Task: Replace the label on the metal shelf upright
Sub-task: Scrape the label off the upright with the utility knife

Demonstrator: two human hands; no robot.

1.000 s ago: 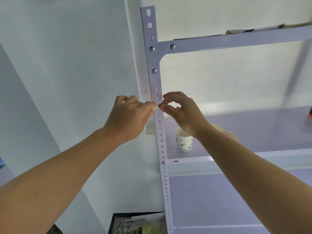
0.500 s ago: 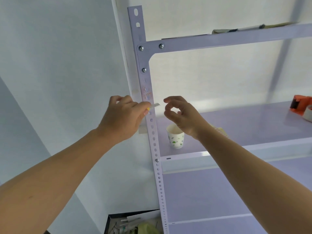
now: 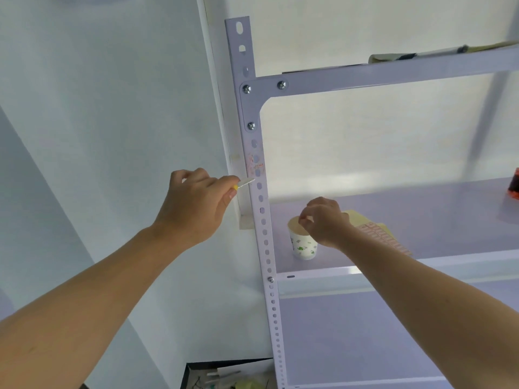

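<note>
The white perforated metal upright [image 3: 263, 226] runs down the middle of the view. Orange scraps of label residue [image 3: 256, 164] cling to it just below the corner bracket. My left hand [image 3: 196, 203] grips a small scraper blade [image 3: 247, 181] with a yellow handle, its tip touching the upright just under the residue. My right hand [image 3: 325, 220] hovers over a paper cup [image 3: 304, 247] on the shelf, fingertips pinched together; anything between them is too small to see. A sheet of pink labels [image 3: 379, 234] lies on the shelf behind that hand.
An orange and black tape dispenser [image 3: 514, 186] sits at the right edge of the middle shelf [image 3: 421, 265]. The top shelf [image 3: 393, 77] carries flat items. A black box [image 3: 202, 374] of odds and ends stands on the floor. The wall is close on the left.
My right hand left the blade tip at the upright and dropped down and right to above the paper cup. My left hand stayed by the upright with the scraper.
</note>
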